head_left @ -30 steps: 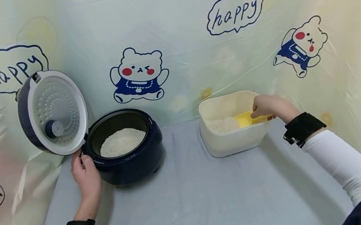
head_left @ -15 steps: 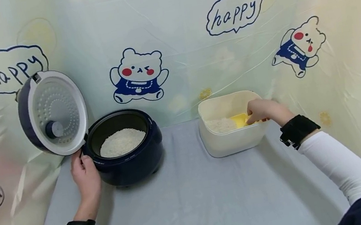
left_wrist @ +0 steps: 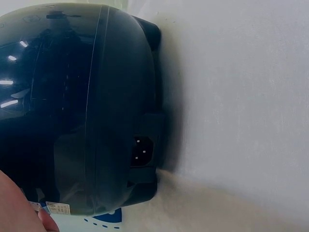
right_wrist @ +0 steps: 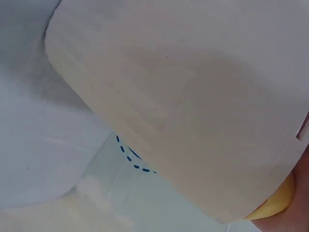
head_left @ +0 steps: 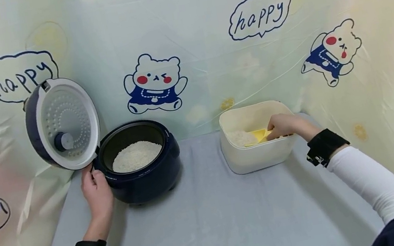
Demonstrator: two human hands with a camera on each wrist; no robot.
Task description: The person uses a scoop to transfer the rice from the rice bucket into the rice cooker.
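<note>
A dark blue rice cooker (head_left: 145, 187) stands at left with its lid (head_left: 67, 126) raised and tilted to the left. A mound of white rice (head_left: 136, 156) lies in its pot. My left hand (head_left: 98, 196) rests against the cooker's hinge side below the lid, its fingertips partly hidden. At right stands a cream-coloured container (head_left: 260, 158) with rice (head_left: 241, 138) inside. My right hand (head_left: 285, 124) reaches over its right side and grips a yellow scoop (head_left: 259, 135), which is down at the rice. The scoop (right_wrist: 275, 203) shows partly in the right wrist view.
Both containers stand on a grey cloth-covered table (head_left: 213, 223). Behind them hangs a printed curtain (head_left: 205, 53) with bears and lettering. The cooker's power socket (left_wrist: 142, 151) faces the left wrist camera, with no cord in it.
My right hand has moved left and lower into the container, and the scoop has gone deeper into the rice. My left hand stays at the cooker. The head view has shifted slightly.
</note>
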